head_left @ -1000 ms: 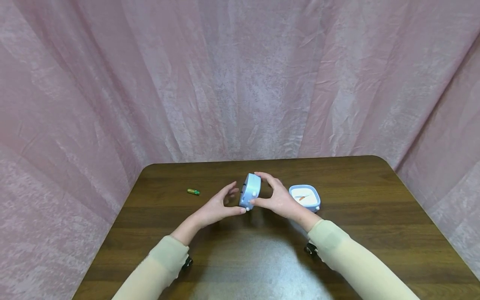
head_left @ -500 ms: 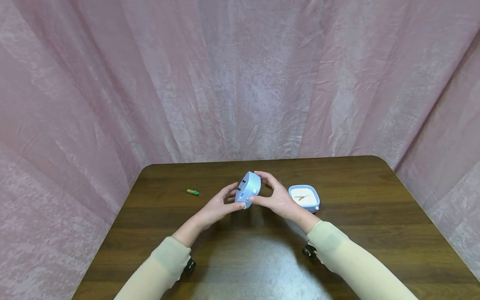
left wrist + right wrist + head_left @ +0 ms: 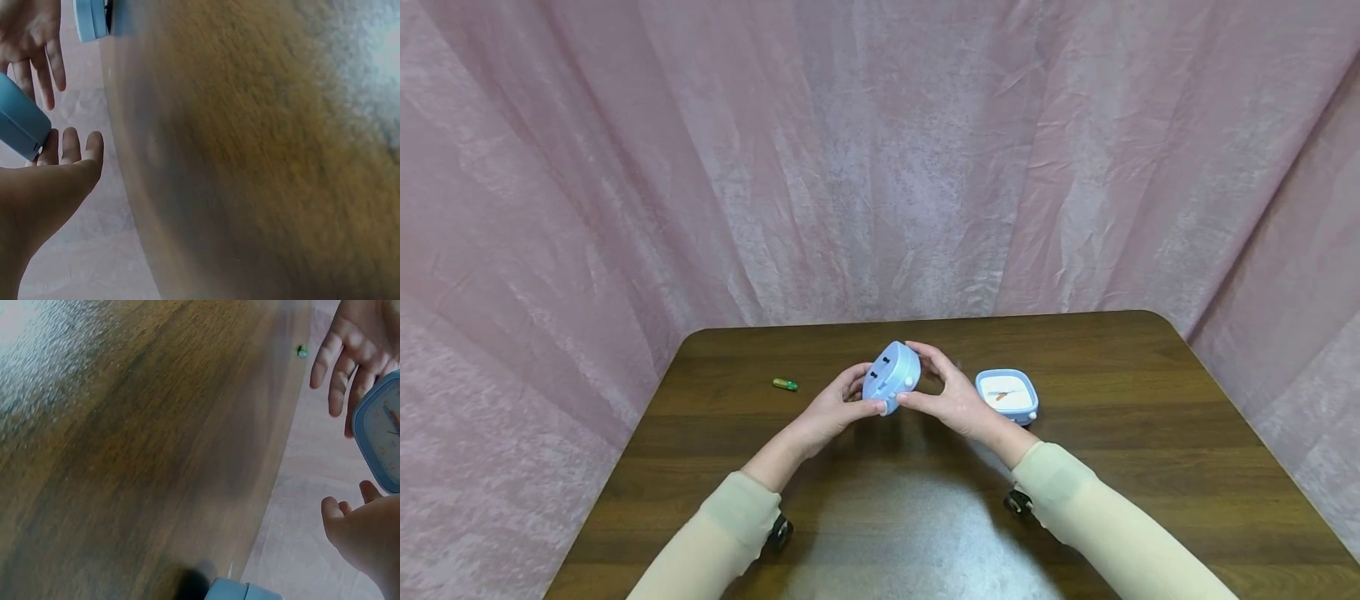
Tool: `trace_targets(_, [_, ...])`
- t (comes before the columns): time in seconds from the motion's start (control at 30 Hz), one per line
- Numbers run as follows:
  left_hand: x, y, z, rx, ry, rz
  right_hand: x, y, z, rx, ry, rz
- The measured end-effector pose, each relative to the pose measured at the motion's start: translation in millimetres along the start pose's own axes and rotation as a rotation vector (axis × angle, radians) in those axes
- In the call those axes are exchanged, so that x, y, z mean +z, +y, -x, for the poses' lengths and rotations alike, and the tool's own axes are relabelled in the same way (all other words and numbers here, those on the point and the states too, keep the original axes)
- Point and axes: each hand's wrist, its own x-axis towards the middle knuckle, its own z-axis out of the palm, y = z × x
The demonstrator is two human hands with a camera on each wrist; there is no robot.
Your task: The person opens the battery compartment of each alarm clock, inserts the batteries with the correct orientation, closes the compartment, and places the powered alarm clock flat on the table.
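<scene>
In the head view a light blue alarm clock (image 3: 892, 377) is held above the table between both hands, tilted, its back with two black pieces turned up and to the left. My left hand (image 3: 833, 410) holds its lower left side, thumb at the near edge. The right hand (image 3: 953, 402) grips the opposite side, thumb in front and fingers behind. The right wrist view shows the clock's dial (image 3: 389, 428) with an orange hand, partly cut off by the frame edge. In the left wrist view the clock's casing (image 3: 19, 122) lies between the hands.
A second light blue clock (image 3: 1007, 395) lies face up on the brown wooden table (image 3: 1112, 467), right of the hands. A small green and yellow battery (image 3: 786, 384) lies to the left. Pink curtains (image 3: 880, 167) hang behind the table.
The held clock has turned so that more of its back shows, and has moved slightly left. My left thumb and fingers have come closer around it. Table objects stay put.
</scene>
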Motion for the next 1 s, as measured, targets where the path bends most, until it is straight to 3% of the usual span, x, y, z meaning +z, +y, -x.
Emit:
trace_targets(0.4, [-6.8, 5.8, -2.6, 0.033, 0.070, -0.118, -2, -5, 2.5, 0.007, -0.040, 0.113])
trace_targets(0.63, [-10.9, 11.0, -3.0, 0.065, 0.073, -0.256, -6, -12, 0.1, -0.008, -0.056, 0.331])
trace_targets(0.83, [-15.4, 16.4, -2.5, 0.062, 0.078, -0.438, -6, -13, -3.0, -0.030, -0.096, 0.497])
trace_targets(1.0, [-18.2, 17.8, -3.2, 0.085, 0.049, -0.541, -4, -8, -6.7, -0.032, -0.113, 0.638])
